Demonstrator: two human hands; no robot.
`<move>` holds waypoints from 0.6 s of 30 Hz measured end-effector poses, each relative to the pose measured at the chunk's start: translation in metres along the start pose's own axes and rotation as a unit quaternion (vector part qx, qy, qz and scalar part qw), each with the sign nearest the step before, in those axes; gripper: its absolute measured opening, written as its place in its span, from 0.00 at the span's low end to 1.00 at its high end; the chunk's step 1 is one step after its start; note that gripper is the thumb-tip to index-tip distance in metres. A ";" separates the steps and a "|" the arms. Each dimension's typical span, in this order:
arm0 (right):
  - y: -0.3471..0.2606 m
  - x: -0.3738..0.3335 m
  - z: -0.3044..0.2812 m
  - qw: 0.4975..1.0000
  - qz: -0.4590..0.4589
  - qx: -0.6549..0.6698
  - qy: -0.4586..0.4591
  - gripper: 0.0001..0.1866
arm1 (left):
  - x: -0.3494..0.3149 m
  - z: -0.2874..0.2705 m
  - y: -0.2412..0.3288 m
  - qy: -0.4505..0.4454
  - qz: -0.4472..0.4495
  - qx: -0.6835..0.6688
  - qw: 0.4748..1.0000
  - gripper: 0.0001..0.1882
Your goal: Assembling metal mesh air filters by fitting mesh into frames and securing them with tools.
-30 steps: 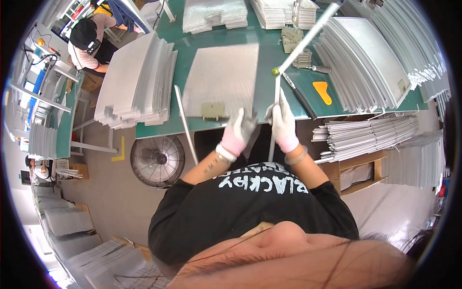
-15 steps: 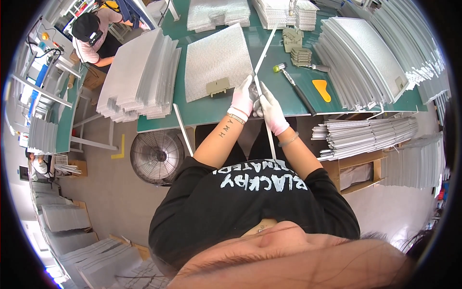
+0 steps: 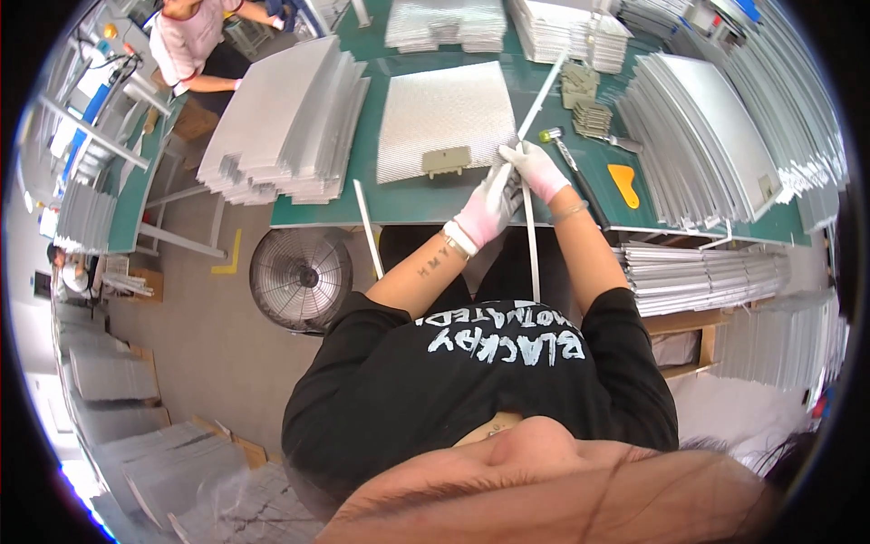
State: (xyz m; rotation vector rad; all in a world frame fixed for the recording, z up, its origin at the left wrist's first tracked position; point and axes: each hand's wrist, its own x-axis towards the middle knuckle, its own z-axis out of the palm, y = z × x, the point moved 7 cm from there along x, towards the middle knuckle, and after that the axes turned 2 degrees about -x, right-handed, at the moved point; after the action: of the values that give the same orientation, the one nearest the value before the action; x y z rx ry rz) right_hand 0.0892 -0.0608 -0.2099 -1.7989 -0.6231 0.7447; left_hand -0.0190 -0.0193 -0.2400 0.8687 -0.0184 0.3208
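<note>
Both of my hands wear white gloves and meet at the front of the green table (image 3: 326, 214). Between them a long thin white metal strip (image 3: 544, 95) slants up and away to the right. A further length of strip (image 3: 532, 254) runs from below the hands toward my body; whether the two lengths join is hidden. My right hand (image 3: 537, 170) pinches the strip from above. My left hand (image 3: 489, 207), just below and left, is closed around it. Left of the hands lies a silver mesh panel (image 3: 444, 109) with an olive plastic piece (image 3: 448, 161) on its near edge.
Right of my hands lie a mallet (image 3: 580, 177), a yellow scraper (image 3: 623, 184) and stacked olive pieces (image 3: 593, 118). Panel stacks stand left (image 3: 263, 118) and right (image 3: 698, 127). Another white strip (image 3: 366, 227) leans at the table edge near a floor fan (image 3: 302, 279). A co-worker (image 3: 195, 45) stands far left.
My view has shifted, moving the table things rightward in it. My right hand has moved up over the strip, while my left has come lower and turned. The strip stays in my hands.
</note>
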 end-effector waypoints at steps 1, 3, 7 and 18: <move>-0.001 -0.006 0.008 0.995 0.038 0.059 -0.068 0.13 | -0.016 -0.001 0.016 -0.031 0.064 0.278 0.958 0.15; 0.000 -0.018 -0.004 0.985 0.019 0.167 -0.032 0.11 | -0.045 0.012 0.061 0.026 -0.053 0.011 0.998 0.16; 0.010 -0.020 -0.019 0.971 0.035 0.235 -0.033 0.08 | -0.099 -0.060 0.201 0.300 0.309 0.692 0.580 0.13; -0.011 -0.044 -0.002 0.956 -0.028 0.283 -0.073 0.08 | -0.098 -0.114 0.181 0.168 0.007 0.090 0.982 0.20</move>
State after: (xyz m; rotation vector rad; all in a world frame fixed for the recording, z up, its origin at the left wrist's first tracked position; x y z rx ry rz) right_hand 0.0608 -0.0900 -0.1905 -1.2036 -0.4883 0.9149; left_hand -0.1766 0.1486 -0.1934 0.9840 0.3223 0.4846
